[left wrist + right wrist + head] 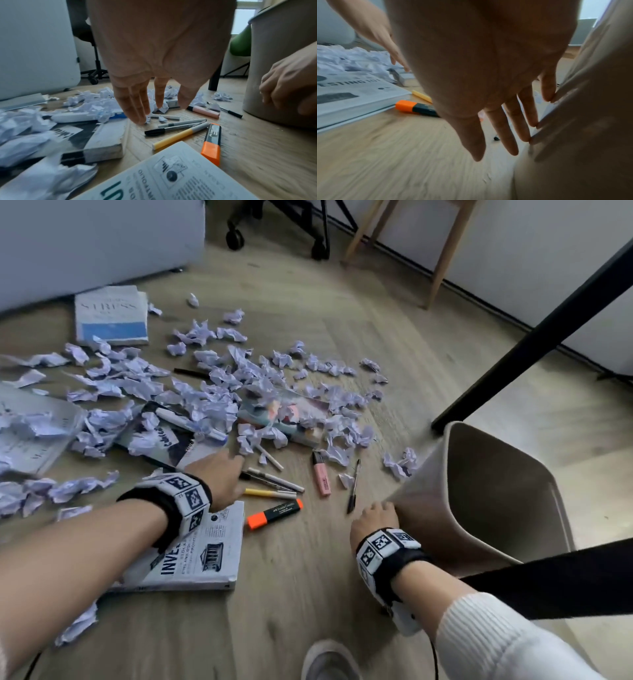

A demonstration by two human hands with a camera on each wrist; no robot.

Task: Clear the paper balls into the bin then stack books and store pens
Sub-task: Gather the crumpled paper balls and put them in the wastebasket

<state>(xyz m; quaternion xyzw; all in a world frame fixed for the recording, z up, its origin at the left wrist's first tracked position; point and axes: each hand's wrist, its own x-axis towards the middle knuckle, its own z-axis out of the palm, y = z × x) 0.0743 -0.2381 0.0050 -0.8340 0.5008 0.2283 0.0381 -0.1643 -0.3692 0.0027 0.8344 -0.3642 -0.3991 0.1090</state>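
Observation:
Crumpled white paper balls cover the floor among several books and pens. My left hand reaches over the Investing book. Its straight fingers point down, touching a small paper ball beside a grey pen; it holds nothing. My right hand lies flat against the outer wall of the beige bin, fingertips on the bin wall. An orange highlighter, a yellow pen, a pink highlighter and a black pen lie between the hands.
A Stress book lies at the back left by a white cabinet. A dark book and a colourful book sit half under paper. A black table leg slants above the bin; chair wheels behind.

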